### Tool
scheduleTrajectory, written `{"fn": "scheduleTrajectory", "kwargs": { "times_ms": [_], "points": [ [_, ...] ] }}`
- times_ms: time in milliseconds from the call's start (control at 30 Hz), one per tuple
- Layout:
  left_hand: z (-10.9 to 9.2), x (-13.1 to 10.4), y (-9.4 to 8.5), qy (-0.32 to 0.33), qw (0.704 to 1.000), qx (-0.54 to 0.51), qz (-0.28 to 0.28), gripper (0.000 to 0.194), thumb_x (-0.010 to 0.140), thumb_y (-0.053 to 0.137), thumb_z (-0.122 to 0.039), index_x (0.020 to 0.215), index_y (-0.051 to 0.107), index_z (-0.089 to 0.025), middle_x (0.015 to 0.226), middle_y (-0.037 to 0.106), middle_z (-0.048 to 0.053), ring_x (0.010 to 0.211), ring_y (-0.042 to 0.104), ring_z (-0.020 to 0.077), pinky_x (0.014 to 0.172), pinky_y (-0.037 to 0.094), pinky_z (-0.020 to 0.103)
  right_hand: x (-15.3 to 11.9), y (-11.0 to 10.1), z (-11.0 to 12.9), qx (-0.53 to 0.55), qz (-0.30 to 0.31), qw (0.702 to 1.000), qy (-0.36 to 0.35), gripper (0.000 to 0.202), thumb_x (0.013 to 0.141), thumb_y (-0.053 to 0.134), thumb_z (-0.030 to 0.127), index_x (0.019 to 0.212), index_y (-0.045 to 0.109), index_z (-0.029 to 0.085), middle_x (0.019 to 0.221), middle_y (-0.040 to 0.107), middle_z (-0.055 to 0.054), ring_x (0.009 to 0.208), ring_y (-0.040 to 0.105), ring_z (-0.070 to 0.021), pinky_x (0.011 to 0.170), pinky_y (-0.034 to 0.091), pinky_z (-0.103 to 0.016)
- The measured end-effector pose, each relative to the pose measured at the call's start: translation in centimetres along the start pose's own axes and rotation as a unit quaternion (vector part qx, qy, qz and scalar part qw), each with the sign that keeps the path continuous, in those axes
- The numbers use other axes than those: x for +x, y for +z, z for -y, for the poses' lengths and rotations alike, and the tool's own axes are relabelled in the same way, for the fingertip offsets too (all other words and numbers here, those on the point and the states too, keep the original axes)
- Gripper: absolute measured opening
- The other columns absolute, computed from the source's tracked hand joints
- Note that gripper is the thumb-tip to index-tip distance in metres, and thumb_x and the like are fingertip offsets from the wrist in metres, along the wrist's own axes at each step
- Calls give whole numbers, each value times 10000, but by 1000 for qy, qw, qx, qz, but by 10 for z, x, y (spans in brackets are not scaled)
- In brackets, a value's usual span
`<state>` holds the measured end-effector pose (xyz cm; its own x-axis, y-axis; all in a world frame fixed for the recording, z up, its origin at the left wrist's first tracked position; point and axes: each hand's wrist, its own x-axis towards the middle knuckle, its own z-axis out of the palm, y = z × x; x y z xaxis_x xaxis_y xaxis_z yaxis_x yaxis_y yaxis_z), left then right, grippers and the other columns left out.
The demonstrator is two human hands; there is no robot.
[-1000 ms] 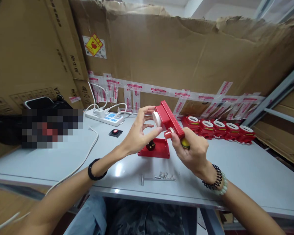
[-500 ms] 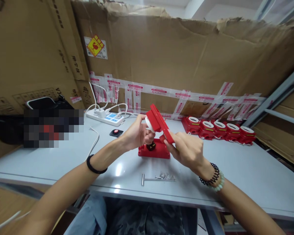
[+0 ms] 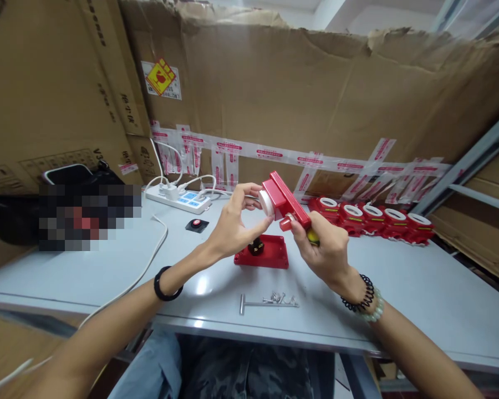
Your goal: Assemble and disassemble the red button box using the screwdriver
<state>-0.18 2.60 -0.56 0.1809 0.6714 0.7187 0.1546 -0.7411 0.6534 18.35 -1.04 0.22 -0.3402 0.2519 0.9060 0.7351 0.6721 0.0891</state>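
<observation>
My right hand [image 3: 326, 244] grips the lower end of a red housing [image 3: 289, 197], which is held tilted above the desk. A white ring [image 3: 266, 203] sits on the housing's left side, and a short red knob-like part [image 3: 286, 223] sticks out near my right thumb. My left hand [image 3: 241, 213] is curved around the white ring, fingertips at its top and thumb at its lower edge. Below them a red rectangular base [image 3: 270, 252] lies on the desk, with a black part [image 3: 256, 246] standing in it.
A T-handle wrench [image 3: 266, 304] and several screws [image 3: 279, 297] lie near the front edge. At back right stands a row of red housings [image 3: 372, 213] with white rings. A power strip [image 3: 178, 198], white cable [image 3: 162, 238] and black square with a red button [image 3: 197, 223] are left.
The red housing has moved slightly right and turned, showing more of its face. My left fingers have spread and shifted around the white ring.
</observation>
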Motion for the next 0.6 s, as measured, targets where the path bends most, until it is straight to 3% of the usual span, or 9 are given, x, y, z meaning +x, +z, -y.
{"fn": "scheduleTrajectory", "kwargs": {
  "times_ms": [100,200,267,333,400,433,500,600],
  "points": [
    [3,6,0,-109,989,-99,0,286,787,522,-404,951,463,-177,841,590,27,695,573,135,697,470,297,0,0,-1,3,-1,1000,-5,50,862,568,166,838,552,207,609,520,40,477,400,-69,458,292,-236],
    [7,14,-12,-210,963,-155,66,360,831,284,-486,776,461,-178,654,548,18,577,530,140,582,442,285,0,-1,-3,-3,-4,1000,-10,59,856,577,163,834,549,211,614,527,40,478,402,-68,454,291,-238],
    [10,20,-32,-215,966,-52,130,363,811,358,-503,770,489,-167,659,552,23,593,538,150,601,441,287,1,-2,-4,1,-4,1000,3,77,857,575,159,812,546,214,609,533,43,469,396,-64,449,291,-236],
    [15,23,-61,-179,963,159,119,387,802,429,-541,854,533,-172,727,580,23,665,560,174,643,435,292,1,-3,-4,9,-2,1000,19,101,859,571,157,783,540,214,593,528,47,457,389,-62,443,292,-233],
    [23,25,-92,-209,898,364,133,444,755,484,-591,936,560,-192,754,601,27,696,567,209,634,415,301,2,-3,-5,19,1,999,29,117,859,571,155,763,535,213,581,525,50,452,388,-60,440,294,-232],
    [28,24,-106,-238,863,406,185,455,745,492,-594,958,571,-199,779,614,32,709,578,219,632,412,298,2,-3,-5,23,3,999,31,121,859,571,154,759,534,211,582,528,49,454,393,-60,440,295,-231],
    [41,22,-129,-295,805,421,296,486,693,554,-573,1013,583,-208,834,639,39,753,601,230,643,419,285,2,-2,-5,28,7,999,31,122,857,572,149,758,533,209,591,540,48,460,405,-58,445,297,-229],
    [60,16,-146,-346,751,412,383,551,613,623,-535,1064,604,-219,902,652,51,805,620,245,670,438,281,2,-2,-6,28,4,999,27,128,851,578,143,750,530,204,590,543,49,461,408,-56,446,293,-223]
  ]
}}
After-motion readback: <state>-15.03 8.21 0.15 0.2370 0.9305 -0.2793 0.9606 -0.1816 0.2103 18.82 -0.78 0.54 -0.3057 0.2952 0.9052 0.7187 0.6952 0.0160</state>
